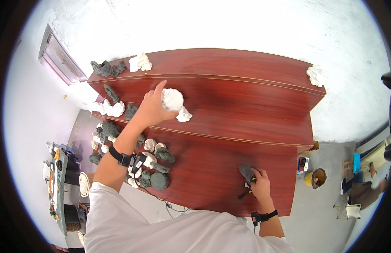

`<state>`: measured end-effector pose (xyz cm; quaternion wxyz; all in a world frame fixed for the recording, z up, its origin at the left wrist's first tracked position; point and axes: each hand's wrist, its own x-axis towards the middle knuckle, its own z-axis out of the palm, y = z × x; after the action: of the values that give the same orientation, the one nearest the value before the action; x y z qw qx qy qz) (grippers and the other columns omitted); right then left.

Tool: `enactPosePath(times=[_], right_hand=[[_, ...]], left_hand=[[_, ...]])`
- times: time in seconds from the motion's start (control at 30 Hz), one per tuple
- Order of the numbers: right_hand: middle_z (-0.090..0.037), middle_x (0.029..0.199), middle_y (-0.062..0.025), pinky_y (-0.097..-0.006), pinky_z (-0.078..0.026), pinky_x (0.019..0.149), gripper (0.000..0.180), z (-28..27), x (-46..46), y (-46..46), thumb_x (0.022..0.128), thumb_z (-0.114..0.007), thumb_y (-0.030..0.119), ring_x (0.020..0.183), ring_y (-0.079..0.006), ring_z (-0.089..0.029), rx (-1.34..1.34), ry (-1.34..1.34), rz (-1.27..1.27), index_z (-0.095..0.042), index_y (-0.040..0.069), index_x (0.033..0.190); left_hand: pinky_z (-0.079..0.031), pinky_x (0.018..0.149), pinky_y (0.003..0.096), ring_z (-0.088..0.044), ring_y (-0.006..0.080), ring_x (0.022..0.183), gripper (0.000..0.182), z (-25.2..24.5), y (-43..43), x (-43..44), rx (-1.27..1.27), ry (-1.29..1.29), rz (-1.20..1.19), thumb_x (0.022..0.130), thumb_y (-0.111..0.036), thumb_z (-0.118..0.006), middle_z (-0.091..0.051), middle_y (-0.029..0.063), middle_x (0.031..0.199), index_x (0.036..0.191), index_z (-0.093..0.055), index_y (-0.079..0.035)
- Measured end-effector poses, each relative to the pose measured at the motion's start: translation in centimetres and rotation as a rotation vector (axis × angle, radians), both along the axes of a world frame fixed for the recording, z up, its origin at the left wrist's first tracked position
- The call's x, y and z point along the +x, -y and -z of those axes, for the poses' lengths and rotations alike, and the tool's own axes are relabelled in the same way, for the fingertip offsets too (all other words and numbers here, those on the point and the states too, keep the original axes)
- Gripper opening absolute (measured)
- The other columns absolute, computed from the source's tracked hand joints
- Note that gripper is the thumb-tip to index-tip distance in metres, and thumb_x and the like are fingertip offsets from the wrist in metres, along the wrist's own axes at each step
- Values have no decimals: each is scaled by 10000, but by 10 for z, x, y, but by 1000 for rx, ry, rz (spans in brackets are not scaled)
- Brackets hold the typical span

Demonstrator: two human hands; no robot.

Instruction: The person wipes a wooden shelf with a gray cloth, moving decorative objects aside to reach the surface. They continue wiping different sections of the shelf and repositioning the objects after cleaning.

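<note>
My left hand [153,106] reaches over the middle tier of a red-brown wooden stepped table, its thumb and fingers around a round white plaster-like piece [172,100]. Just below that piece, a smaller white lump [184,114] shows; whether the two are joined, I cannot tell. On the lowest tier [211,170], towards the right, my right hand [262,186] grips a dark grey soft-looking item [247,172] with black and yellow parts. The fingers partly hide it, and its exact kind is unclear. Black straps with small devices sit on both wrists.
Several dark green and white sculpted pieces [159,181] crowd the lowest tier's left side. More stand on the upper tiers, including a white one [316,76] at the top right. A cable [151,194] hangs by the front edge. A yellow bin [315,178] and a seated person are at right.
</note>
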<state>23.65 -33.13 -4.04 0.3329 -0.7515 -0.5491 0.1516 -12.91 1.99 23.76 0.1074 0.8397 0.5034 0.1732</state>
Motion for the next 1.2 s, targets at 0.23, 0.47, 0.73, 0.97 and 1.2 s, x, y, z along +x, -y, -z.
enactPosePath(times=[0.23, 0.47, 0.73, 0.97, 1.2], right_hand=[[-708, 1349, -218, -520, -618, 1021, 613, -16, 31, 32, 779, -740, -48, 1203, -461, -717, 21, -23, 31, -778, 79, 1377], [-697, 1372, -217, -509, -610, 1036, 664, -36, 59, 102, 738, -754, -56, 1232, -466, -707, -62, -70, 92, -770, 68, 1390], [-690, 1381, -229, -516, -606, 1028, 659, -74, 101, 162, 720, -775, -79, 1230, -472, -707, -38, -37, 208, -783, 62, 1364], [-683, 1378, -241, -515, -608, 1012, 649, -104, 128, 174, 748, -793, -82, 1218, -482, -707, -7, -17, 315, -773, 63, 1381], [-704, 1373, -246, -492, -593, 1066, 596, -115, 133, 172, 788, -721, -114, 1243, -473, -717, 12, -70, 372, -775, 28, 1364]], left_hand=[[-456, 1261, 538, -544, 499, 1512, 1258, -42, -14, 163, -26, 96, 267, 752, -408, -975, -590, 357, 1577, 1768, -323, -55], [-461, 1249, 559, -537, 525, 1506, 1330, -35, -27, 339, -143, 127, 383, 714, -444, -1000, -585, 382, 1565, 1774, -308, -33], [-509, 1211, 546, -568, 537, 1472, 1390, -7, -57, 496, -88, 89, 409, 700, -561, -972, -591, 382, 1563, 1782, -285, -25], [-515, 1195, 562, -565, 538, 1448, 1397, 11, -77, 567, -85, -28, 414, 676, -627, -933, -606, 349, 1547, 1793, -290, -90], [-539, 1163, 520, -616, 530, 1387, 1408, 7, -94, 572, -86, -69, 513, 662, -581, -943, -621, 368, 1516, 1790, -290, -49]])
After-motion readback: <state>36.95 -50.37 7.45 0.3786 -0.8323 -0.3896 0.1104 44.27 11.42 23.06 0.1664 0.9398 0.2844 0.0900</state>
